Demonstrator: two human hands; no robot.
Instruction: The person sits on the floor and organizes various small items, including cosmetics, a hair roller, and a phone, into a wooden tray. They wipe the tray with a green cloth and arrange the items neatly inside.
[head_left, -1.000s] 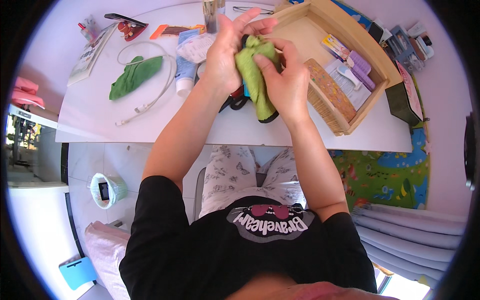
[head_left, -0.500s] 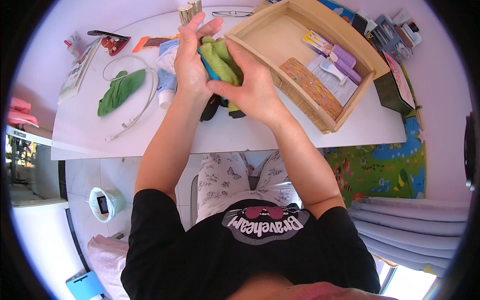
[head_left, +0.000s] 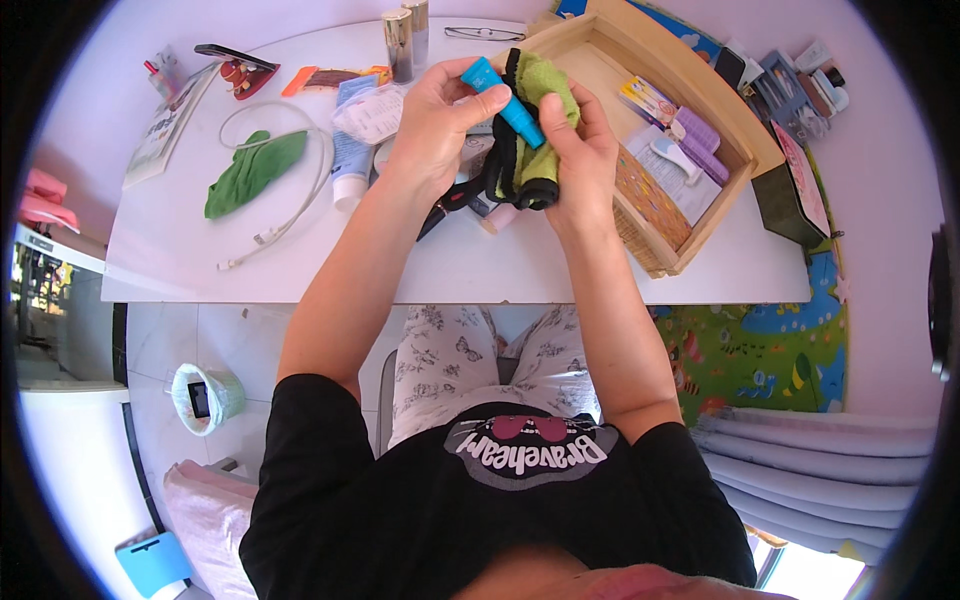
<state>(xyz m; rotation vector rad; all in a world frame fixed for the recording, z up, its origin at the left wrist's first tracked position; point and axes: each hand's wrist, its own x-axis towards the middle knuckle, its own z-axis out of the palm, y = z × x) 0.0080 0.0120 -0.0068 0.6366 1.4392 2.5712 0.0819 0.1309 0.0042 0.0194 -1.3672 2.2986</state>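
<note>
Left hand [head_left: 432, 128] pinches a blue tube [head_left: 516, 114]; right hand [head_left: 584, 150], close by, grips a lime cloth [head_left: 541, 80] above the tabletop [head_left: 180, 255].

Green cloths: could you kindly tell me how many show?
2: a lime cloth in the right hand, a darker cloth on the desk's left. Others may be hidden.

We identified pale lilac walls [head_left: 890, 170] on both sides of the room. We located a white desk [head_left: 165, 270] with a curved rear edge, and a grey chair [head_left: 386, 400] in front of it. Below, we recorded a floor [head_left: 240, 345] of pale, glossy tiles. At right, we noted a colourful patterned mat [head_left: 740, 370] above folded grey-blue fabric [head_left: 820, 470]. We observed strong white light at the lower right, beside that fabric.
</note>
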